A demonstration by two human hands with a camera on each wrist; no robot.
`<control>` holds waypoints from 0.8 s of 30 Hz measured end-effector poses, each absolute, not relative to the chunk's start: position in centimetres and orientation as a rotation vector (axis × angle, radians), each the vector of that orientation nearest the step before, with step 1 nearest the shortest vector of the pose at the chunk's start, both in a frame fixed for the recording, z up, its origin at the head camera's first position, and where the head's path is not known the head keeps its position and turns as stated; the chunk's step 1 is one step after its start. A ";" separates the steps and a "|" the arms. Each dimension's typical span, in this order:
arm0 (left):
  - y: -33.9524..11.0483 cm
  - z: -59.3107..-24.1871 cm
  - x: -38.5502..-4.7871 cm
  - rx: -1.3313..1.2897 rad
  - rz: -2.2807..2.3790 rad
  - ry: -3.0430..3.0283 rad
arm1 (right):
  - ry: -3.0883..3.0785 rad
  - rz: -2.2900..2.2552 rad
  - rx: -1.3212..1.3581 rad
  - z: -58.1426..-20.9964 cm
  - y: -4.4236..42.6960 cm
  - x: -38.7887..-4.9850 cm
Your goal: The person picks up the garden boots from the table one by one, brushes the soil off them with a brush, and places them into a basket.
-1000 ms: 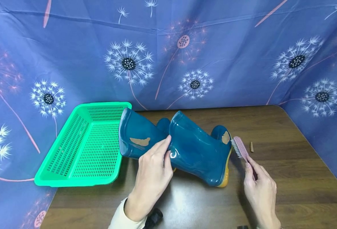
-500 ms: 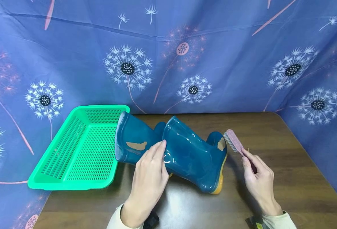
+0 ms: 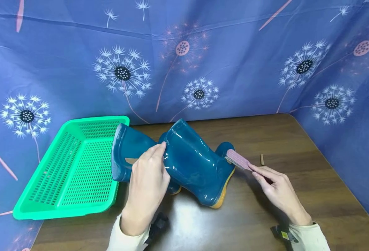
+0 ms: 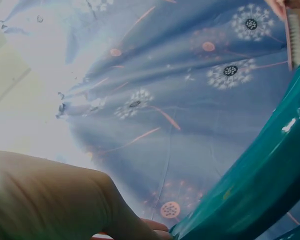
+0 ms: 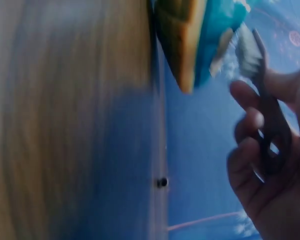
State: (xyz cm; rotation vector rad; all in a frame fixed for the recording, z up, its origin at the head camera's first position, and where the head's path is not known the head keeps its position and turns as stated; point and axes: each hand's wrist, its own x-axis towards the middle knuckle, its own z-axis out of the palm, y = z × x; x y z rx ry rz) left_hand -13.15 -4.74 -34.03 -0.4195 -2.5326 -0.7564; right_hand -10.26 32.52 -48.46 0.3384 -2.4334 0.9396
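Observation:
My left hand (image 3: 148,179) grips the rim of a glossy blue rain boot (image 3: 194,164) with a yellow sole (image 3: 223,190). The boot is held tilted, sole to the right. My right hand (image 3: 280,190) holds a pink scrub brush (image 3: 238,159) by its handle, bristles at the boot's toe (image 3: 224,148). In the right wrist view a brown patch (image 5: 222,50) shows on the boot, near the brush's white bristles (image 5: 248,52). A second blue boot (image 3: 134,139) lies behind my left hand, its own brown patch (image 3: 130,160) partly covered.
A green plastic basket (image 3: 90,174) stands on the left of the brown wooden table (image 3: 250,223). A small brown piece (image 3: 262,159) lies right of the brush. Blue dandelion-print cloth (image 3: 228,52) hangs behind and at the sides.
My right hand has brought the brush leftward onto the boot's toe, covering the patch there in the head view. My left hand keeps its hold. The head view has shifted.

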 end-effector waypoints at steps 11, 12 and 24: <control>-4.9 -33.9 -14.2 -0.365 -0.725 -2.557 | -2.474 0.941 0.452 -48.8 32.6 -10.6; -4.9 -33.9 -14.3 -0.361 -0.727 -2.560 | -2.472 0.918 0.436 -48.8 32.7 -10.7; -4.9 -33.9 -14.8 -0.319 -0.749 -2.596 | -2.523 0.983 0.400 -49.0 33.0 -10.4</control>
